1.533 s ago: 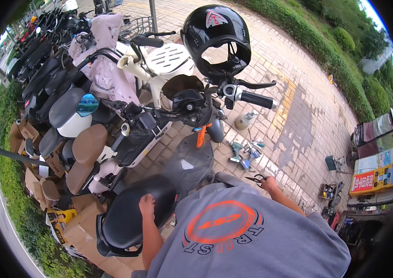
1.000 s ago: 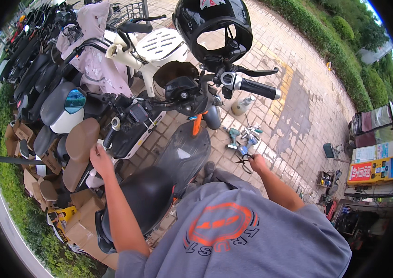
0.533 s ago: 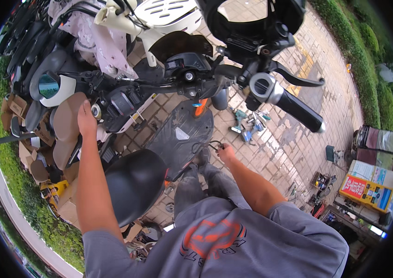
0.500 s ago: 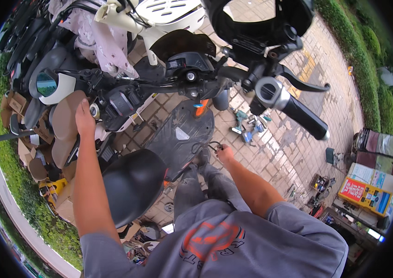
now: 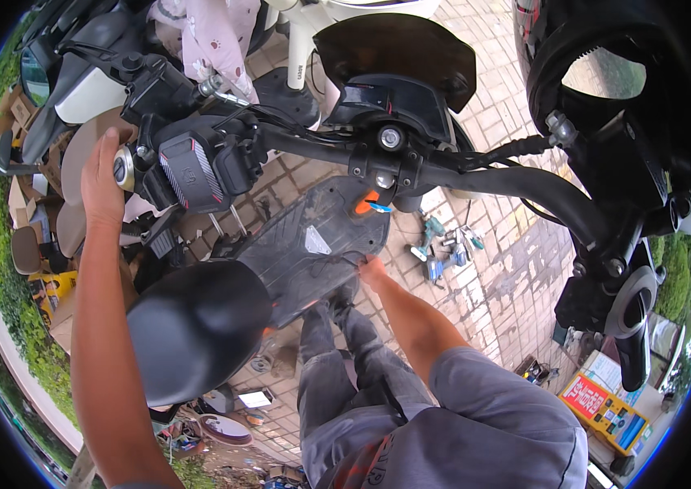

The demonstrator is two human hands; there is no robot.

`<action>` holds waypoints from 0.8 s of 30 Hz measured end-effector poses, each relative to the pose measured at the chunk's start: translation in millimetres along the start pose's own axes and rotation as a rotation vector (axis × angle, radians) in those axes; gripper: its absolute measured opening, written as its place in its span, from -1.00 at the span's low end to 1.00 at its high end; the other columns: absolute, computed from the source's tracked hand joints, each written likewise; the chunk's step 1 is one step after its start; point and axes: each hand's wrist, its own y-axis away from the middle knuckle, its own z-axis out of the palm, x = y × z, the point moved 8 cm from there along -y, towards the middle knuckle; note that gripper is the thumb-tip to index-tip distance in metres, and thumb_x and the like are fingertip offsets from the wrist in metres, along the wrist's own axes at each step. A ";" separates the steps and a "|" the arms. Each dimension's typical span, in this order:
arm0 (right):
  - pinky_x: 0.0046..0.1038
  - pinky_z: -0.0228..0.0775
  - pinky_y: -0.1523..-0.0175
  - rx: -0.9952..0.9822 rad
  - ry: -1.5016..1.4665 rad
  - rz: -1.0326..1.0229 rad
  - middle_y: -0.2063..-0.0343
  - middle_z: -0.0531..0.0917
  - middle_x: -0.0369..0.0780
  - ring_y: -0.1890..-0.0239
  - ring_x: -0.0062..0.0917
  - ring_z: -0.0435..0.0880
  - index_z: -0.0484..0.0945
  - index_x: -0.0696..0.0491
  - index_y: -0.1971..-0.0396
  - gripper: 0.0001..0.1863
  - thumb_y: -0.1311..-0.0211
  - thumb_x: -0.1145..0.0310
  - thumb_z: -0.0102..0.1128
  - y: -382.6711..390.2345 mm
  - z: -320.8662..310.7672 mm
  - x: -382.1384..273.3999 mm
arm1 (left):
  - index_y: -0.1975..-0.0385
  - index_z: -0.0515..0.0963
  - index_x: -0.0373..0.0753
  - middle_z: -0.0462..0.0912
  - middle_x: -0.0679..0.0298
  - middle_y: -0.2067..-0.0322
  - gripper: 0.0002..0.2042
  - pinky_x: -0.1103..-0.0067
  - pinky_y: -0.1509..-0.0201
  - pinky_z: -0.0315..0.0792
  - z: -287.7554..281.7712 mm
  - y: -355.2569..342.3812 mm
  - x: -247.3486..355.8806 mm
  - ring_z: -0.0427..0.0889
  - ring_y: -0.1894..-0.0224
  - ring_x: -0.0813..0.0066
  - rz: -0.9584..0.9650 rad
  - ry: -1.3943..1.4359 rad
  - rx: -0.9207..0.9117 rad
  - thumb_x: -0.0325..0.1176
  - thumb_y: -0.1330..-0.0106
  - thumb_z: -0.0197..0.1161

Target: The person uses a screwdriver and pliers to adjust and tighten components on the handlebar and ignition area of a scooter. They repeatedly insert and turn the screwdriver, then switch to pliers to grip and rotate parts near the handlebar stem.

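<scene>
In front of me stands an electric scooter with a black handlebar [image 5: 301, 147]. My left hand [image 5: 103, 191] is closed around the left handlebar grip, just outside its round metal collar [image 5: 123, 168]. The hand hides most of that grip. Low beside the black footboard [image 5: 280, 253], my right hand [image 5: 371, 273] is closed on a thin dark cord [image 5: 344, 257], whose ends I cannot make out. The right handlebar grip [image 5: 632, 359] is free of any hand. A key with a blue head [image 5: 377, 207] shows by an orange patch below the handlebar's middle. The black seat [image 5: 199, 330] lies at near left.
Power tools [image 5: 447, 248] lie on the paving right of the footboard. Parked scooters and cardboard boxes [image 5: 24, 196] crowd the left side. A white scooter frame [image 5: 300, 57] stands ahead. A yellow and red box [image 5: 602, 407] sits at the lower right.
The handlebar has turned, its right end swinging back toward me. My left hand appears farther left, still on its grip. My right hand sits slightly farther left and still holds the cord.
</scene>
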 end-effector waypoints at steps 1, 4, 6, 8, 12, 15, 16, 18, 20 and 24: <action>-0.31 0.44 0.10 0.000 0.012 0.001 0.33 0.66 -0.08 0.22 -0.22 0.64 0.57 0.05 0.22 -0.72 -0.16 0.20 0.12 -3.4 -1.0 -0.7 | 0.22 0.58 -0.39 0.63 0.11 0.24 -0.54 0.56 -0.06 0.29 1.3 0.7 -0.1 0.56 0.13 0.34 -0.014 0.026 0.004 -0.05 -0.37 -0.07; -0.31 0.38 -0.02 0.222 0.373 -0.026 0.20 0.62 -0.05 0.07 -0.21 0.58 0.54 0.09 0.15 -0.64 -0.13 0.19 0.16 12.6 -22.9 -20.7 | 0.24 0.58 -0.40 0.64 0.11 0.28 -0.53 0.55 -0.03 0.30 0.6 -0.3 -2.3 0.57 0.16 0.34 -0.007 0.031 0.024 -0.04 -0.35 -0.05; -0.32 0.35 -0.06 0.303 0.315 -0.100 0.13 0.59 -0.04 0.02 -0.20 0.55 0.51 0.12 0.10 -0.59 -0.11 0.17 0.19 31.7 -41.1 -45.3 | 0.24 0.57 -0.39 0.63 0.10 0.30 -0.53 0.53 -0.01 0.31 0.2 -4.4 -2.7 0.57 0.18 0.31 0.030 -0.009 0.035 -0.02 -0.34 -0.04; -0.34 0.36 -0.02 0.341 0.192 -0.204 0.14 0.59 -0.06 0.06 -0.22 0.56 0.49 0.13 0.08 -0.55 -0.08 0.17 0.22 49.6 -57.4 -73.6 | 0.24 0.58 -0.37 0.63 0.08 0.32 -0.52 0.52 0.01 0.32 -3.4 -2.3 -11.8 0.56 0.19 0.27 0.059 -0.077 0.064 0.00 -0.33 -0.05; -0.44 0.40 0.14 0.394 -0.246 -0.431 0.27 0.63 -0.15 0.23 -0.39 0.59 0.49 0.17 0.13 -0.59 -0.09 0.21 0.25 112.0 -102.3 -143.6 | 0.24 0.58 -0.28 0.61 0.03 0.31 -0.48 0.45 0.01 0.32 -0.3 -0.2 -11.6 0.54 0.20 0.10 -0.064 -0.072 0.045 0.10 -0.29 -0.10; -0.40 0.36 0.06 0.484 -0.389 -0.510 0.26 0.62 -0.12 0.14 -0.40 0.56 0.50 0.19 0.15 -0.61 -0.15 0.20 0.21 171.1 -139.6 -189.0 | 0.22 0.58 -0.23 0.60 0.00 0.30 -0.47 0.40 0.02 0.32 -1.3 0.2 -12.3 0.52 0.17 0.01 -0.100 -0.133 0.052 0.13 -0.28 -0.11; -0.37 0.35 0.01 0.517 -0.404 -0.520 0.25 0.61 -0.10 0.08 -0.37 0.55 0.50 0.19 0.15 -0.61 -0.17 0.18 0.20 183.8 -148.5 -198.8 | 0.23 0.58 -0.20 0.58 -0.02 0.29 -0.47 0.36 0.03 0.32 -1.9 1.0 -11.5 0.50 0.16 -0.05 -0.102 -0.160 0.059 0.15 -0.27 -0.14; -0.36 0.34 0.01 0.568 -0.380 -0.601 0.26 0.61 -0.11 0.09 -0.37 0.55 0.52 0.19 0.17 -0.62 -0.16 0.18 0.20 202.4 -162.7 -222.5 | 0.24 0.58 -0.19 0.58 -0.01 0.29 -0.48 0.35 0.03 0.32 0.3 0.6 -8.0 0.50 0.16 -0.04 -0.109 -0.158 0.027 0.14 -0.27 -0.14; -0.37 0.37 0.05 0.658 -0.311 -0.671 0.31 0.64 -0.10 0.14 -0.30 0.59 0.55 0.21 0.24 -0.62 -0.16 0.16 0.20 217.8 -170.4 -244.0 | 0.27 0.58 -0.18 0.59 -0.02 0.32 -0.49 0.33 0.06 0.34 2.4 -0.7 -9.1 0.51 0.18 -0.05 -0.078 -0.174 0.024 0.13 -0.28 -0.15; -0.35 0.41 0.16 0.709 -0.216 -0.627 0.44 0.67 -0.05 0.31 -0.21 0.64 0.54 0.26 0.34 -0.61 -0.16 0.16 0.18 231.2 -174.5 -270.6 | 0.32 0.58 -0.20 0.58 -0.03 0.35 -0.50 0.28 0.14 0.36 1.3 1.9 4.3 0.51 0.22 -0.07 -0.096 -0.185 0.017 0.10 -0.28 -0.15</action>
